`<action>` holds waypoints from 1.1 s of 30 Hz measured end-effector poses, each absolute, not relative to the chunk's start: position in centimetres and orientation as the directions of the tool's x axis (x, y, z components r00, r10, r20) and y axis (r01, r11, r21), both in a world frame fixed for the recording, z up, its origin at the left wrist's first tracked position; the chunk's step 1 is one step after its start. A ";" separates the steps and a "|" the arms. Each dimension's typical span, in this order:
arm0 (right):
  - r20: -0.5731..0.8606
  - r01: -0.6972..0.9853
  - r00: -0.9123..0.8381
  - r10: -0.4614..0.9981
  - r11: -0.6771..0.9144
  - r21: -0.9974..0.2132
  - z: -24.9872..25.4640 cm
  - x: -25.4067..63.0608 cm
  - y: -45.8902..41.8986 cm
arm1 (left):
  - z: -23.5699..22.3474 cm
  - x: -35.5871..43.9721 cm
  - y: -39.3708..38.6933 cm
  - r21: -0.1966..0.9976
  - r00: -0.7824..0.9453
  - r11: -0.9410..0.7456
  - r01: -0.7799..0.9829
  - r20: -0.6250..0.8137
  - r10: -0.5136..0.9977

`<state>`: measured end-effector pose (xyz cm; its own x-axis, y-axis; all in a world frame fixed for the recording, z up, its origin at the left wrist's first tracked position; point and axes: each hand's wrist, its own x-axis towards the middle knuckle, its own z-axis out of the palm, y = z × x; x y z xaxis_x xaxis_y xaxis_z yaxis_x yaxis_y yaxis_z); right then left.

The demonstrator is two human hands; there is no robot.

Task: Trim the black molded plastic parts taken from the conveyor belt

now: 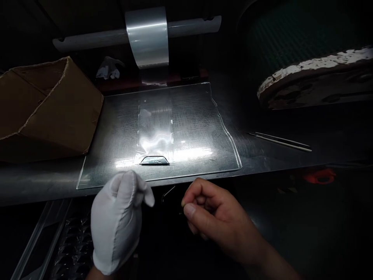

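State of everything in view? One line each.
Left hand: gloved, fingers curled; grip unclear
Right hand: bare, thumb and forefinger close together; grip unclear
Cardboard box: open-topped
Film: hung on the rod
Clear sheet: flat on the bench, right edge wavy
Dark-rimmed piece: lying on the clear sheet
Slim tool: lying on the bench
White scrap: crumpled

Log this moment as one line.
left hand: gloved, curled | right hand: bare, pinched shut | dark-edged trapezoidal piece: on clear sheet
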<state>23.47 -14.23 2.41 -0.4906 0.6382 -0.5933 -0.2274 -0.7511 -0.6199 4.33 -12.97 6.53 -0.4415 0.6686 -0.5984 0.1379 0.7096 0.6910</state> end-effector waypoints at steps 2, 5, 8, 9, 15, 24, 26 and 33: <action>-0.417 -0.256 -0.350 0.839 -0.514 -0.819 2.0 23.7 -14.3 | 6.3 4.1 -14.4 0.666 -0.378 0.746 -0.002 -0.691 0.616; -0.086 -0.235 -0.247 0.965 -0.146 -0.961 1.4 24.2 -14.2 | 5.8 4.3 -16.5 0.575 -0.110 0.766 -0.286 -0.814 0.570; 0.006 -0.203 -0.317 0.949 -0.062 -0.977 1.0 24.3 -14.2 | 5.3 4.7 -18.0 0.400 0.263 0.724 -0.562 -0.744 0.614; 0.019 -0.185 -0.344 0.939 -0.048 -0.982 0.9 24.3 -14.2 | 5.0 4.7 -18.3 0.360 0.331 0.706 -0.609 -0.694 0.639; 0.049 -0.114 -0.486 0.873 -0.008 -0.993 1.4 24.3 -14.2 | 3.9 4.7 -19.2 0.421 0.367 0.611 -0.670 -0.528 0.766; -0.188 -0.145 -0.564 0.804 -0.321 -0.936 1.8 25.0 -14.2 | 2.9 5.9 -20.7 0.347 0.306 0.521 -0.780 -0.515 0.801; -0.359 -0.142 -0.553 0.752 -0.510 -0.849 1.5 24.6 -14.0 | 2.8 5.8 -20.6 0.364 0.298 0.525 -0.769 -0.522 0.799; -0.577 0.037 -0.702 0.418 -0.787 -0.616 1.7 23.7 -12.3 | 4.6 4.5 -18.8 0.473 0.262 0.742 -0.475 -0.729 0.633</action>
